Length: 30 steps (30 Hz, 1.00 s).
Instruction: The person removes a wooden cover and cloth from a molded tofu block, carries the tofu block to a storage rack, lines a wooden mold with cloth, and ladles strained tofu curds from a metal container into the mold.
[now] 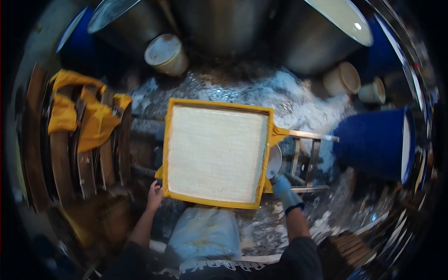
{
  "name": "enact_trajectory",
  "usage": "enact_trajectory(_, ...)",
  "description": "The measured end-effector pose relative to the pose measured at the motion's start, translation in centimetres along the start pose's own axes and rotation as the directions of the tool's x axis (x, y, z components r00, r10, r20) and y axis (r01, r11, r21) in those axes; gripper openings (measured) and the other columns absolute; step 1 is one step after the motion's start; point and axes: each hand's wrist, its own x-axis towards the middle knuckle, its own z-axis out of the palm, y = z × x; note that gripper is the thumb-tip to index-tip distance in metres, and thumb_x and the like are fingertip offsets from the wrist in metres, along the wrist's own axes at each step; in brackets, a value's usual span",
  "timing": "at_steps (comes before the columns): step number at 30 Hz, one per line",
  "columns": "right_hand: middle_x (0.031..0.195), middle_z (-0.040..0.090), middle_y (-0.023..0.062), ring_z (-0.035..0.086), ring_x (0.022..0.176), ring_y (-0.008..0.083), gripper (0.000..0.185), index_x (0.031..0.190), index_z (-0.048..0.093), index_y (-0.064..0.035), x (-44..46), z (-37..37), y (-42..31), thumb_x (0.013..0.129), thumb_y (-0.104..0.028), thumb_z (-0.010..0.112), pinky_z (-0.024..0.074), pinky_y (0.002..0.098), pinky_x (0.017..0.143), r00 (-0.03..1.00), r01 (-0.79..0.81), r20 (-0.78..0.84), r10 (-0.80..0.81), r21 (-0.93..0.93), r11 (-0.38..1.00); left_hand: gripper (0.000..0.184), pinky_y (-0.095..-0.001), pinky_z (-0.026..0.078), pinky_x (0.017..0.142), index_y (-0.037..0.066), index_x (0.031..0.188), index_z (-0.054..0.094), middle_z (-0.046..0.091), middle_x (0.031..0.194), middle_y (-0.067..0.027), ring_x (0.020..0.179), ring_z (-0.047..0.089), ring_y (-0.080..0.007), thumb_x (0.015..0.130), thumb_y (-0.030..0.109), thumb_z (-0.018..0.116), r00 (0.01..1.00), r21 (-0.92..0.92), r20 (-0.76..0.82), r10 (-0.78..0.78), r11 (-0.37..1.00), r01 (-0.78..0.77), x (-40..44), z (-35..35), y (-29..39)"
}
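"What hems in the left fingers (155, 187)?"
"The yellow frame (219, 104) on their right; farther left, past a dark gap, wooden slats (59, 158)."
"And the right fingers (280, 181)?"
"Frame to their left, pale bucket (274, 161) just beyond, metal rails (312, 136) reaching right toward the blue barrel (368, 144). Nearer than the rails, floor (322, 207) lies open."

The square tray's rim (219, 204) is showing a yellow, cloth-like, matt covering around a pale, finely ribbed surface (215, 151). At right, the blue drum (371, 144) is looking like smooth plastic, beside a frame (313, 161) of dull metal. Along the top, large vats (219, 25) are gleaming softly as brushed metal. At left, brown wooden-looking slats (59, 163) are bearing creased yellow cloth (95, 119). The floor (224, 84) is glistening wet.
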Motion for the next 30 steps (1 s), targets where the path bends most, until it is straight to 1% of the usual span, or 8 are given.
enact_trajectory(3, 0.101, 0.070, 0.0200, 0.069, 0.090, 0.0315, 0.042, 0.119, 0.063, -0.0044, -3.3, 7.9, -0.7, 0.080, -0.018, 0.072, 0.0533, 0.0400, 0.080, 0.960, -0.219, 0.214, 0.182, 0.160, 0.963, 0.058, -0.0290, 0.055, 0.066, 0.008, 0.144, 0.038, 0.058, 0.119, -0.0134, 0.072, 0.065, -0.0162, 0.094, 0.021, 0.064, 1.000, 0.052, 0.022, -0.005, 0.999, 0.004, -3.0, -0.2, 1.5)
enact_trajectory(6, 0.094, 0.071, 0.0117, 0.066, 0.087, 0.0254, 0.023, 0.108, 0.068, -0.0053, -6.1, 3.5, -7.6, 0.090, -0.019, 0.063, 0.0527, 0.0383, 0.078, 0.801, -0.559, 0.174, 0.572, 0.559, 0.612, 0.055, -0.0295, 0.056, 0.069, 0.008, 0.142, 0.042, 0.058, 0.120, -0.0127, 0.076, 0.066, -0.0167, 0.094, 0.022, 0.065, 0.999, -0.074, -0.018, -0.034, 0.997, 0.032, -5.4, -2.0, -2.4)
enact_trajectory(10, 0.103, 0.065, 0.0123, 0.064, 0.089, 0.0254, 0.024, 0.114, 0.062, -0.0020, -9.1, -0.3, -10.4, 0.094, -0.014, 0.056, 0.0538, 0.0375, 0.081, 0.713, -0.461, 0.217, 0.667, 0.861, 0.213, 0.057, -0.0340, 0.054, 0.073, 0.010, 0.143, 0.040, 0.060, 0.121, -0.0140, 0.078, 0.067, -0.0174, 0.095, 0.030, 0.064, 0.985, -0.172, -0.109, -0.132, 0.979, 0.112, -10.4, -7.0, -8.2)
enact_trajectory(14, 0.102, 0.066, 0.0119, 0.064, 0.089, 0.0248, 0.024, 0.114, 0.062, -0.0021, -6.9, -0.3, -21.1, 0.093, -0.014, 0.057, 0.0538, 0.0371, 0.081, 0.833, -0.434, 0.096, 0.546, 0.726, 0.534, 0.059, -0.0369, 0.053, 0.078, 0.007, 0.143, 0.039, 0.061, 0.122, -0.0145, 0.078, 0.068, -0.0191, 0.096, 0.033, 0.063, 0.931, -0.158, -0.252, -0.265, 0.960, 0.230, -15.3, -14.5, -16.0)
enact_trajectory(19, 0.102, 0.066, 0.0113, 0.064, 0.088, 0.0241, 0.025, 0.114, 0.062, -0.0021, -7.0, 7.3, -39.5, 0.093, -0.014, 0.057, 0.0537, 0.0366, 0.080, 0.946, -0.323, 0.168, 0.277, 0.535, 0.780, 0.043, -0.0344, 0.054, 0.061, 0.009, 0.128, 0.052, 0.067, 0.100, -0.0097, 0.070, 0.066, -0.0166, 0.094, 0.033, 0.066, 0.814, -0.598, -0.250, -0.525, 0.745, 0.297, -18.0, -25.7, -30.1)
enact_trajectory(22, 0.101, 0.066, 0.0109, 0.064, 0.088, 0.0237, 0.025, 0.115, 0.062, -0.0021, -9.0, 14.2, -48.7, 0.093, -0.014, 0.058, 0.0536, 0.0363, 0.079, 0.948, -0.280, 0.268, 0.173, 0.436, 0.855, 0.034, -0.0307, 0.051, 0.055, 0.012, 0.114, 0.057, 0.066, 0.091, -0.0059, 0.066, 0.064, -0.0140, 0.094, 0.039, 0.062, 0.822, -0.698, -0.407, -0.398, 0.716, 0.001, -15.9, -32.7, -44.1)
enact_trajectory(28, 0.100, 0.067, 0.0102, 0.065, 0.087, 0.0228, 0.026, 0.115, 0.062, -0.0022, -14.0, 25.3, -60.4, 0.093, -0.015, 0.059, 0.0535, 0.0357, 0.078, 0.891, -0.244, 0.442, 0.101, 0.279, 0.929, 0.047, -0.0290, 0.046, 0.048, 0.009, 0.110, 0.058, 0.063, 0.085, -0.0069, 0.059, 0.059, -0.0162, 0.093, 0.053, 0.059, 0.535, -0.931, -0.364, -0.762, 0.297, -0.210, -12.9, -50.4, -55.4)
enact_trajectory(30, 0.100, 0.067, 0.0100, 0.065, 0.087, 0.0225, 0.026, 0.115, 0.062, -0.0022, -15.4, 28.0, -62.4, 0.093, -0.015, 0.059, 0.0535, 0.0354, 0.077, 0.863, -0.251, 0.493, 0.112, 0.225, 0.942, 0.055, -0.0306, 0.044, 0.046, 0.006, 0.110, 0.057, 0.062, 0.087, -0.0102, 0.056, 0.057, -0.0171, 0.092, 0.058, 0.059, 0.587, -0.944, -0.328, -0.740, 0.230, -0.238, -10.9, -54.8, -60.3)
